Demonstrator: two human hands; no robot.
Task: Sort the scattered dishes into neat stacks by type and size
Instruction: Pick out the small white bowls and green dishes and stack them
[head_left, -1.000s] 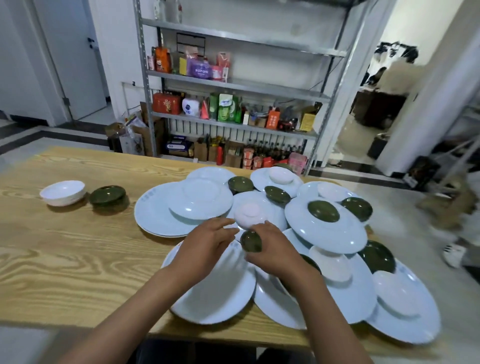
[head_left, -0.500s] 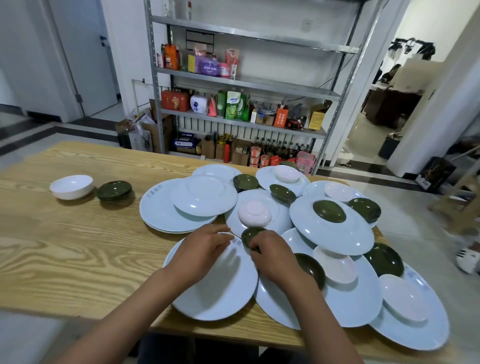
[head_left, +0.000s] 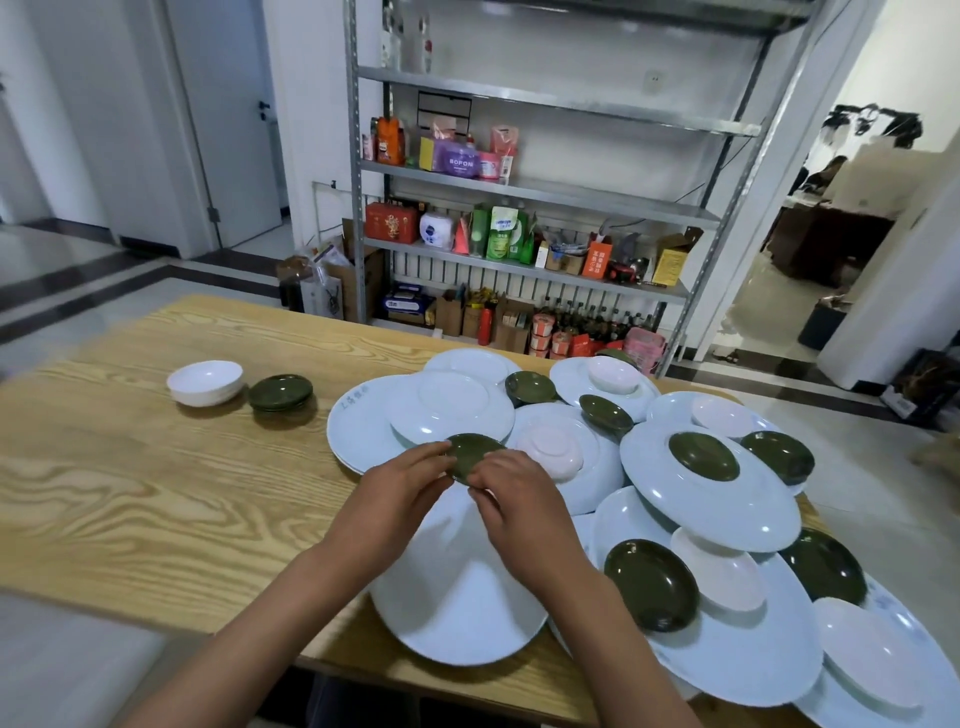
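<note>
Centrally in the frame, two bare hands hold one small green saucer (head_left: 470, 457) between them, lifted just above the pile: the left hand (head_left: 395, 499) pinches its left rim with curled fingertips, and the right hand (head_left: 522, 501) curls over its lower right rim. Below the hands, at lower centre, lies one large white plate (head_left: 457, 597) near the front edge of the wooden table (head_left: 156, 493). Toward the upper left of the table stand two sorted stacks, just beside each other: white bowls (head_left: 205, 382) on the left and green saucers (head_left: 280, 393) on the right; how many pieces each stack holds cannot be told. Right of the hands spreads the unsorted heap of overlapping white plates, roughly ten, though the overlap prevents an exact count. Among them, six more green saucers are clearly visible, the nearest one (head_left: 652, 584) at lower right and another (head_left: 704, 456) sitting on a raised white plate (head_left: 711, 493). About six small white or pinkish bowls, one of them (head_left: 550, 449) upside down beside the right hand, rest on the plates. Behind the table, at upper centre, stands a metal shelving unit (head_left: 519, 182) filled with packaged goods.
</note>
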